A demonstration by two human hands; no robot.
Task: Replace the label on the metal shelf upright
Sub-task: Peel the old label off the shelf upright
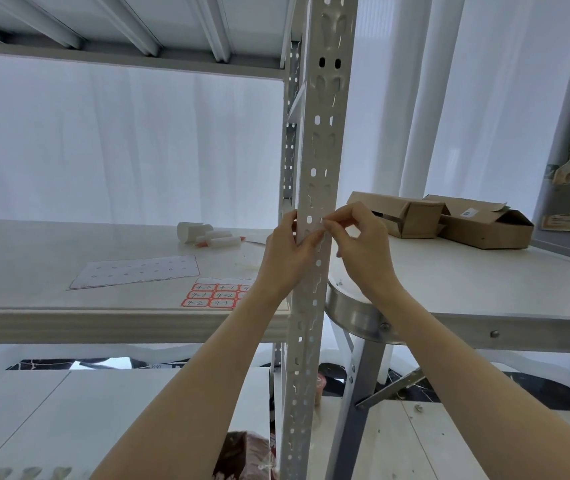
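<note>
Glare from the white curtain washes the scene, so we can barely separate the label (pixel 315 226) from the pale metal upright (pixel 321 161) it sits on; it reads only as a small whitish patch on the upright's front face, level with the hands, and we cannot make out any writing or border on it. Our left hand (pixel 288 252) wraps the upright's left edge, thumb and fingers pressed against the metal beside the patch. Our right hand (pixel 363 244) has its grip pinched shut, thumb and forefinger tips meeting at the label's right edge; whether they hold the label itself or only touch it we cannot tell. The upright is slotted with oval and keyhole holes along its length and hides part of the shelf board (pixel 68 310) behind it. Near the shelf's front edge a sheet of red-bordered labels (pixel 214 295) with handwritten numbers is partly covered by our left wrist, and a used backing sheet (pixel 134 271) lies just to its left. Farther back rest some white rolled pieces (pixel 207 235), too blurred to identify. On the bench (pixel 484 289) to the right, toward its far edge, two open cardboard boxes (pixel 449 220) lie side by side; their contents are not visible.
</note>
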